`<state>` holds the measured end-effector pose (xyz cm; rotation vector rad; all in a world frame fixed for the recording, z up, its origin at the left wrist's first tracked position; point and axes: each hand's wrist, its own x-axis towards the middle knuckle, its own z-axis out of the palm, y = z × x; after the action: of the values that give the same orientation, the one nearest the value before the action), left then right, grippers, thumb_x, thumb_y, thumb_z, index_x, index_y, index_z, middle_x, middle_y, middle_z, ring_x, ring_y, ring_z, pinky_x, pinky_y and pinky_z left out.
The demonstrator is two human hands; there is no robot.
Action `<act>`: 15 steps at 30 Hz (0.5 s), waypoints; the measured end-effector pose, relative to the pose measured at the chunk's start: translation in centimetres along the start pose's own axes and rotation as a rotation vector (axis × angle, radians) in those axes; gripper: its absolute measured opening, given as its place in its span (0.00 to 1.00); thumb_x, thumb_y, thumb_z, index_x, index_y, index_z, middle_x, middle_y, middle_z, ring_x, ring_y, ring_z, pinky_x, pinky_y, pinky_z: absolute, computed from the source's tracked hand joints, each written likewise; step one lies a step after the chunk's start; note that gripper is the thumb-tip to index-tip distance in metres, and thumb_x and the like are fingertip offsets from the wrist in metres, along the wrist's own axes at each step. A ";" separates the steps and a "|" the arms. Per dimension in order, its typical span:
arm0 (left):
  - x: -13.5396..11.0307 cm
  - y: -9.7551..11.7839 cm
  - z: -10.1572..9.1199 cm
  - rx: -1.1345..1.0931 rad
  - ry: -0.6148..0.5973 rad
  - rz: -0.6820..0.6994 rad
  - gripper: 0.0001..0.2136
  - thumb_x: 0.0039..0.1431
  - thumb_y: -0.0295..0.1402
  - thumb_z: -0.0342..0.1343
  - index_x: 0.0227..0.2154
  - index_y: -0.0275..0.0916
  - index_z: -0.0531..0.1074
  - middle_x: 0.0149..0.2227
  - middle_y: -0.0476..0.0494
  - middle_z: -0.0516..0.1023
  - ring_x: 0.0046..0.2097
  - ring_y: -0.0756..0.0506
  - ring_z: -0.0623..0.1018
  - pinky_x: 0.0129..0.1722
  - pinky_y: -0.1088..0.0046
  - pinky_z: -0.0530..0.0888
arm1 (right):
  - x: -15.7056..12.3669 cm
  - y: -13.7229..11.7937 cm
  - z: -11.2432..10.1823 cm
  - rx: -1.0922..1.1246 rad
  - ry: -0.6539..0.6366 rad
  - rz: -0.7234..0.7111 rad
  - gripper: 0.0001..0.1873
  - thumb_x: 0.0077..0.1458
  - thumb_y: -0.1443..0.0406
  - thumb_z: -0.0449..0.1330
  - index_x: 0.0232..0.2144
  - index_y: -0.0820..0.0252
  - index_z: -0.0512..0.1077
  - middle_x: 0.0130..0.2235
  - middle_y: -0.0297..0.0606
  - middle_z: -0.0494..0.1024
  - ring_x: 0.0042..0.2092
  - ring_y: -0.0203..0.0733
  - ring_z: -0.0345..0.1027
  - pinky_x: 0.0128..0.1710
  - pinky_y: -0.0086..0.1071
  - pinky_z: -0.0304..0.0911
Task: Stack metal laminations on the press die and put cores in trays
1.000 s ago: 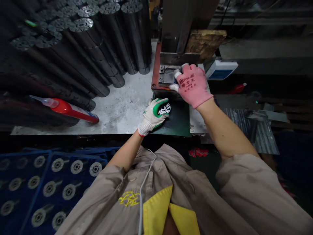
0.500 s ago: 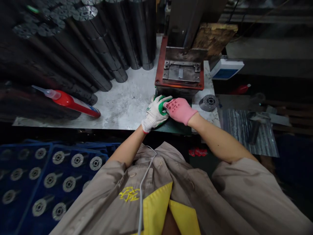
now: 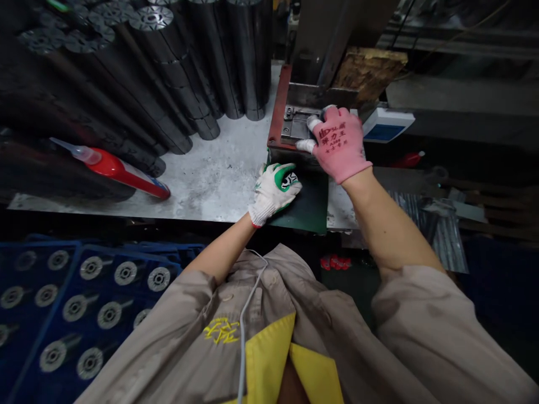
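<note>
My left hand (image 3: 275,191), in a white and green glove, is curled around a short cylindrical metal core (image 3: 289,179) whose slotted end shows between thumb and fingers. It rests over the dark green mat at the bench's front edge. My right hand (image 3: 339,137), in a pink glove with white fingertips, reaches over the metal fixture (image 3: 290,124) on the red-orange base plate (image 3: 278,109). Its fingers are apart, with the tips at the fixture; I see nothing held in them. The hand covers the fixture's right side.
Tall stacks of dark slotted cores (image 3: 168,73) stand at the back left. A red bottle with a clear nozzle (image 3: 122,171) lies in front of them. Blue trays (image 3: 90,314) with several cores sit below left. A white box with a blue panel (image 3: 387,124) stands right of the fixture.
My right hand has left my left hand and moved up and right onto the fixture. My left hand stays nearly in place, and the core in it now shows.
</note>
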<state>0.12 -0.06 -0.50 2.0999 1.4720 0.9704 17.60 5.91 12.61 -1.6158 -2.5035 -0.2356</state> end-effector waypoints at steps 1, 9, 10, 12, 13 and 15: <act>-0.1 -0.1 0.0 0.000 0.001 0.005 0.29 0.61 0.51 0.66 0.60 0.42 0.77 0.59 0.37 0.80 0.64 0.32 0.75 0.72 0.44 0.64 | -0.6 0.0 0.2 0.014 0.015 0.028 0.34 0.75 0.45 0.46 0.52 0.67 0.79 0.54 0.57 0.77 0.58 0.63 0.69 0.56 0.54 0.65; -0.2 -1.6 -0.5 -0.016 -0.064 0.112 0.45 0.59 0.68 0.58 0.67 0.37 0.71 0.64 0.31 0.75 0.66 0.30 0.72 0.69 0.49 0.69 | -5.3 -3.1 2.0 0.175 -0.393 -0.046 0.20 0.73 0.65 0.50 0.56 0.62 0.79 0.56 0.48 0.82 0.56 0.50 0.74 0.58 0.40 0.65; -0.1 -1.8 -0.7 -0.033 -0.081 0.151 0.44 0.61 0.68 0.57 0.67 0.37 0.70 0.64 0.32 0.75 0.66 0.31 0.73 0.70 0.50 0.68 | -5.2 -3.4 2.0 0.150 -0.454 -0.076 0.20 0.72 0.66 0.51 0.56 0.64 0.79 0.57 0.50 0.82 0.56 0.50 0.74 0.58 0.40 0.65; -0.1 -1.9 -0.9 -0.055 -0.090 0.191 0.43 0.62 0.67 0.56 0.67 0.37 0.70 0.64 0.32 0.75 0.66 0.32 0.74 0.71 0.52 0.68 | -4.7 -3.8 1.3 0.087 -0.555 -0.160 0.20 0.72 0.66 0.52 0.56 0.65 0.79 0.57 0.52 0.82 0.57 0.52 0.75 0.58 0.40 0.64; -0.1 -1.9 -0.9 -0.057 -0.082 0.181 0.42 0.62 0.67 0.57 0.67 0.37 0.70 0.64 0.33 0.75 0.65 0.33 0.74 0.70 0.53 0.68 | -4.3 -3.8 0.6 0.060 -0.581 -0.191 0.19 0.72 0.65 0.52 0.55 0.65 0.79 0.56 0.52 0.82 0.57 0.53 0.75 0.59 0.41 0.64; -0.1 -1.9 -0.9 -0.043 -0.047 0.111 0.42 0.60 0.66 0.60 0.66 0.38 0.71 0.64 0.33 0.75 0.65 0.32 0.74 0.68 0.53 0.71 | -3.4 -3.5 -1.3 0.039 -0.530 -0.168 0.20 0.73 0.63 0.52 0.57 0.61 0.79 0.56 0.49 0.82 0.57 0.54 0.74 0.58 0.42 0.65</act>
<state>-1.78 0.43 -1.16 2.1776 1.3124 0.9771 15.85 1.14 12.97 -1.6198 -3.0066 0.2598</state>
